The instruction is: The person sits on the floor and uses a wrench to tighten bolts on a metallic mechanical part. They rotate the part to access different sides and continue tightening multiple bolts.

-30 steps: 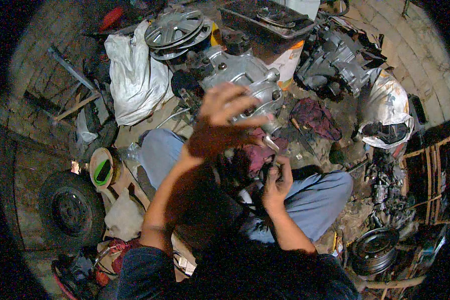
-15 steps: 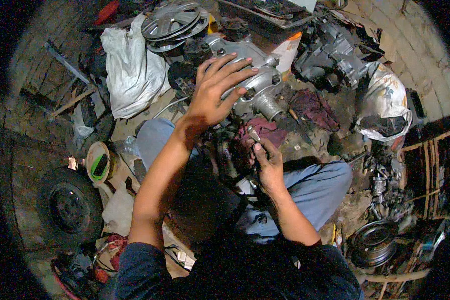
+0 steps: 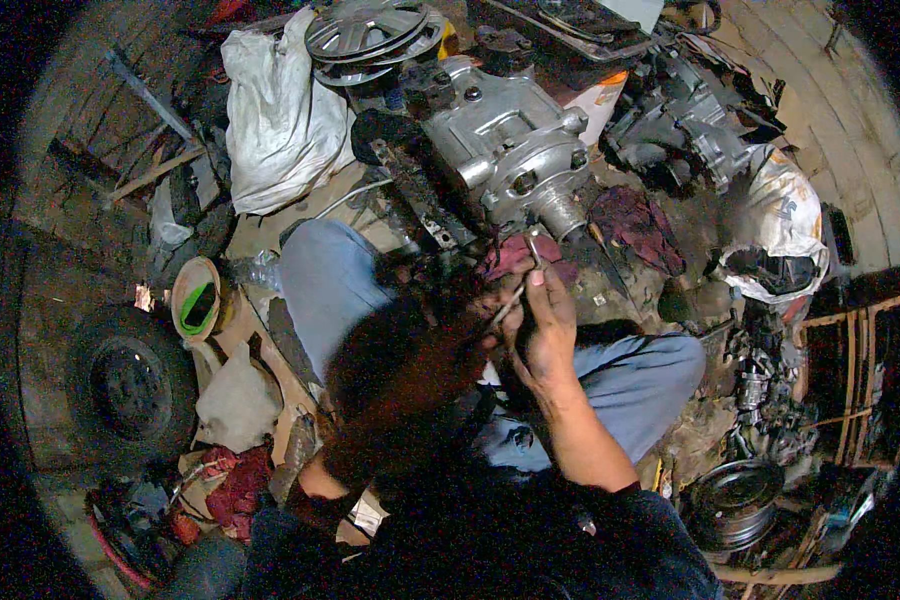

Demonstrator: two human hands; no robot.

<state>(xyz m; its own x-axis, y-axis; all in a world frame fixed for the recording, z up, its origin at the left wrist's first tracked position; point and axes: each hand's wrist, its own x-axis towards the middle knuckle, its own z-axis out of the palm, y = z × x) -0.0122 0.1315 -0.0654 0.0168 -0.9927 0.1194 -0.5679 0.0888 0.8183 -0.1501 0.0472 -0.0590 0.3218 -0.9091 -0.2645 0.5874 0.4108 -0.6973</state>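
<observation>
My right hand [image 3: 548, 325] is closed around a slim metal wrench [image 3: 536, 250]. The wrench's shiny, socket-like end sticks up past my thumb and forefinger. Deep shadow and motion blur cover my left hand [image 3: 470, 315], which is close beside the right one over my lap; its fingers do not show clearly. Beyond both hands rests a large grey metal gear housing [image 3: 505, 125], its ribbed round neck [image 3: 558, 207] turned toward me. A dark red rag [image 3: 525, 257] lies just under the wrench's tip, and another maroon rag [image 3: 638, 225] lies right of the neck.
A white sack [image 3: 285, 120] and stacked wheel covers [image 3: 370, 35] stand at the far left. Another metal casing [image 3: 680, 120] and a white bag [image 3: 775, 220] are at the right. A tyre [image 3: 130, 385] and bucket [image 3: 198, 298] sit left; a steel rim [image 3: 738, 500] lies lower right.
My left hand has come off the gear housing and back toward my lap, beside the right hand. The wrench in my right hand has turned more upright. The view has shifted slightly.
</observation>
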